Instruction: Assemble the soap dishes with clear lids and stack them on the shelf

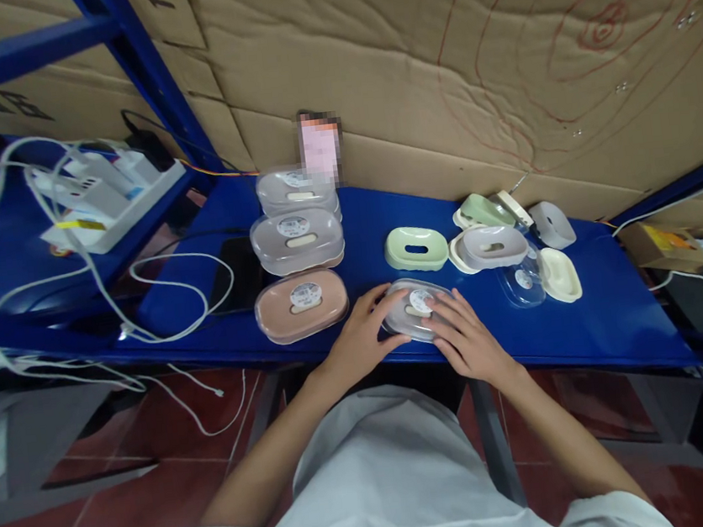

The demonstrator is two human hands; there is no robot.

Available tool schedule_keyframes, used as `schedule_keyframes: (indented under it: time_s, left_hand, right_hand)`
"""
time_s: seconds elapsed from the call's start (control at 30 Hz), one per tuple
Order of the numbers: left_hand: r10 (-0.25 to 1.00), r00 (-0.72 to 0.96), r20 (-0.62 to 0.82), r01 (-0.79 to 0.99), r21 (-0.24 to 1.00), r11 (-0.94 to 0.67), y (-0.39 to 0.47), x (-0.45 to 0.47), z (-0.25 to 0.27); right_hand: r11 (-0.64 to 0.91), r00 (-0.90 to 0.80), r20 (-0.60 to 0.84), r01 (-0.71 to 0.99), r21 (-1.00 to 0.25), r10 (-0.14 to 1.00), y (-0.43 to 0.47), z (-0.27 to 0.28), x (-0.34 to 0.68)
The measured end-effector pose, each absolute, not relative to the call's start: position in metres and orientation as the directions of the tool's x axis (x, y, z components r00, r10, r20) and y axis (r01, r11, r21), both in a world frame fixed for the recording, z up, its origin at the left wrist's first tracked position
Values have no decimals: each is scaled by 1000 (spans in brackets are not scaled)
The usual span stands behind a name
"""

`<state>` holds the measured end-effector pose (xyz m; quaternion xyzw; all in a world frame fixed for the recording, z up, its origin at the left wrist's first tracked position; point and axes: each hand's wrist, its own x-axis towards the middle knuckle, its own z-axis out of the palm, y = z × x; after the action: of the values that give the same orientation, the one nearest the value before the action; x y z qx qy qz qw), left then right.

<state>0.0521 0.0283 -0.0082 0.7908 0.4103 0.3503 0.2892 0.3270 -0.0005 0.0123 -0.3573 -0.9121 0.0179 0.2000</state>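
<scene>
A grey soap box (406, 325) with a clear lid and a round label sits at the front edge of the blue table, between my hands. My left hand (362, 330) wraps its left end, thumb at the near side and fingers at the far side. Over the right end, my right hand (471, 336) grips with fingers on the lid, partly covering the label. Just behind stands a light green soap tray (417, 248) with an oval slot. Left of my left hand lies a pink lidded soap box (302, 305).
Grey lidded soap boxes (298, 240) stand at the back left. Loose trays, including a grey one (492, 246) and a cream one (559, 274), lie right, beside a clear lid (524, 282). A phone (321, 148) leans on the cardboard; white cables (203, 301) cross the left.
</scene>
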Motion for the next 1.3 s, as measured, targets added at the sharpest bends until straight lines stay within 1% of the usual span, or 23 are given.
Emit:
schedule_keyframes:
  time_s: [0.13,0.2,0.3,0.37,0.43,0.53,0.6,0.67,0.73,0.83,0.9,0.97,1.1,1.17,1.23,1.3]
  left_hand:
    - [848,415,331,446,738,-507,26,54,-9]
    - [847,409,340,457,727,-512,25,54,-8]
    - [853,384,353,476,716,-511,23,55,-7]
    - [853,352,386,461,722,-517,23,57,-5]
    - [854,299,426,439,733,-520,23,58,-4]
    - [856,228,463,435,738,-515,22,60,-2]
    - [859,236,454,454,730,-511,21,61,-1]
    - [862,272,427,484,714,-506,20,62,-1]
    - [862,302,407,517,689,-507,19,62,-1]
    - [849,329,413,551,646,-528,19,62,-2]
    - [835,344,429,563,617,-549,19,62,-3]
    - [820,364,442,571,589,-571,19,62,-4]
    - [801,388,457,585,549,-597,19,63,-7]
    - [796,385,467,588,542,-601,18,63,-7]
    - [795,382,470,587,541,-602,18,62,-6]
    - [795,384,470,584,544,-603,19,62,-5]
  right_hand:
    - [735,-645,371,649,-197,669,1,14,325]
    - [713,-614,382,665,-222,691,2,12,323]
    - [676,-567,386,687,-267,728,6,11,322]
    - [684,-559,411,672,-285,720,10,16,322]
    - [689,-528,467,660,-299,709,17,28,323]
    - [643,-422,548,701,-309,722,43,57,321]
    - [617,-384,570,730,-295,727,76,76,317]
    - [625,-405,570,735,-263,715,121,88,309]
    - [648,-457,533,719,-249,712,170,89,300]
    - [706,-594,394,657,-264,701,229,77,284]
    - [735,-664,315,621,-273,678,252,65,276]
    - [748,-691,287,599,-286,663,262,55,270]
    - [723,-683,254,595,-351,685,264,50,267]
    - [708,-679,226,610,-356,698,259,54,269]
    - [693,-656,230,648,-316,719,247,60,272]
    - [625,-574,254,745,-234,779,225,64,275]
